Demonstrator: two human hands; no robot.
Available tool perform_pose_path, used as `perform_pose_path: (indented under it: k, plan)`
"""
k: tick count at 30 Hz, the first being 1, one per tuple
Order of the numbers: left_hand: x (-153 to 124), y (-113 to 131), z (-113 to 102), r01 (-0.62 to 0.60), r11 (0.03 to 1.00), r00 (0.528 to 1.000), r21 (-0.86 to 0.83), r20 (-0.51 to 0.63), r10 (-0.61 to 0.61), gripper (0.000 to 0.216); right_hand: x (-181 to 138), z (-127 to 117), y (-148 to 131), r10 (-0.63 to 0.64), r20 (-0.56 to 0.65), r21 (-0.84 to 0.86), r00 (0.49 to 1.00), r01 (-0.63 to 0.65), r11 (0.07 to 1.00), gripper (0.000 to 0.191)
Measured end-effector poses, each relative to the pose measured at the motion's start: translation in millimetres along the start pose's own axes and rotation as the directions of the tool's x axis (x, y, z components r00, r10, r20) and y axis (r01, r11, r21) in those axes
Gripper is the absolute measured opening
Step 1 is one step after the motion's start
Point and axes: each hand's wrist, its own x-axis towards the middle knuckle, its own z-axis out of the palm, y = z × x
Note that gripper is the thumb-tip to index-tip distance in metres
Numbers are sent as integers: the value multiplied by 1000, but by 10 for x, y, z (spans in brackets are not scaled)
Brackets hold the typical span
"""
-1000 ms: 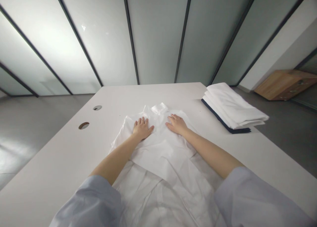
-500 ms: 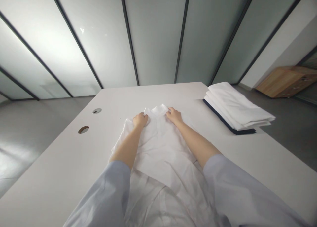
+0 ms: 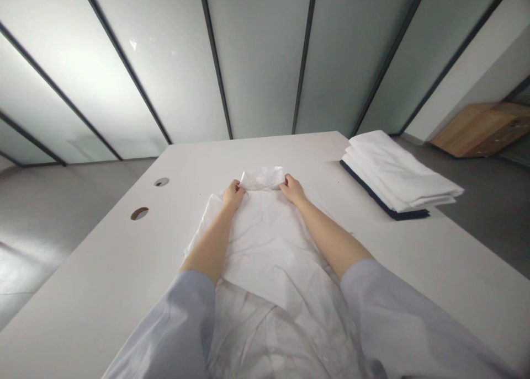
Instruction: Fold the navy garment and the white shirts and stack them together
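Observation:
A white shirt point(image 3: 265, 241) lies spread on the table, running from the near edge of the view up to its collar point(image 3: 263, 179). The collar is a stiff-looking band that stands up at the far end of the cloth. At its left end my left hand point(image 3: 233, 194) is closed, pinching the corner. My right hand point(image 3: 292, 189) pinches the opposite end, its fingers closed on the cloth. Wrinkles cross the lower part of the shirt between my forearms, and some of its sides are hidden under them.
The white table point(image 3: 103, 279) has two round holes, a cable hole point(image 3: 161, 182) and another hole point(image 3: 139, 213), on the left. Folded white cloths point(image 3: 401, 172) are stacked on dark blue fabric point(image 3: 408, 215) at the right edge. A wooden cabinet point(image 3: 476, 131) stands beyond.
The collar, crumpled and uneven before, now stands pulled out into a straighter, wider band between my hands. My left hand has shifted slightly left, the right slightly up.

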Motion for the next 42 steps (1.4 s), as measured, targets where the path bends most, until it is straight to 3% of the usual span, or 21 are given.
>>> perform_pose_path:
  k: [5, 9, 12, 14, 16, 18, 23, 28, 31, 36, 39, 42]
  plan:
    - [22, 1, -43, 21, 985, 1000, -169, -13, -23, 14, 36, 30, 57, -4, -34, 77, 999, 7, 997, 16]
    - [18, -14, -94, 75, 970, 997, -233, -17, -81, 30, 88, -26, 114, -3, 60, 163, 998, -7, 987, 20]
    - [20, -31, -104, 100, 975, 995, -200, -2, -102, 37, 109, -90, 149, 7, 109, 206, 994, -30, 978, 33]
    - [20, -37, -103, 92, 983, 996, -159, 11, -91, 24, 94, -104, 156, 37, 101, 237, 994, -61, 970, 40]
    - [15, -34, -107, 74, 986, 997, -147, 47, -68, 14, 63, -93, 150, 55, 84, 264, 995, -75, 962, 37]
    - [3, -22, -121, 49, 989, 994, -136, 102, -35, 28, 30, -72, 137, 39, 66, 280, 997, -56, 958, 24]
    - [-58, 24, -183, -20, 1000, 990, -15, 136, 22, 23, -8, -90, 108, 19, 99, 286, 995, -47, 957, 29]
    - [-153, 100, -254, 51, 993, 990, 109, 128, -65, 30, -33, -202, 68, 49, 118, 179, 992, -70, 981, 17]
    - [-259, 164, -269, 89, 964, 992, 251, 61, -107, 29, -84, -240, 30, 21, 92, 50, 996, -26, 998, 14]
    - [-457, 161, -266, 3, 859, 997, 513, -70, 38, 28, -237, -230, 26, -71, 94, -230, 993, 91, 969, 20]
    - [-506, 97, -282, 15, 815, 989, 579, -131, 74, 33, -313, -205, 56, -161, 31, -335, 987, 162, 928, 26]
    - [-509, 46, -282, -98, 798, 977, 594, -94, 190, 45, -348, -173, 76, -273, 1, -370, 962, 254, 894, 35]
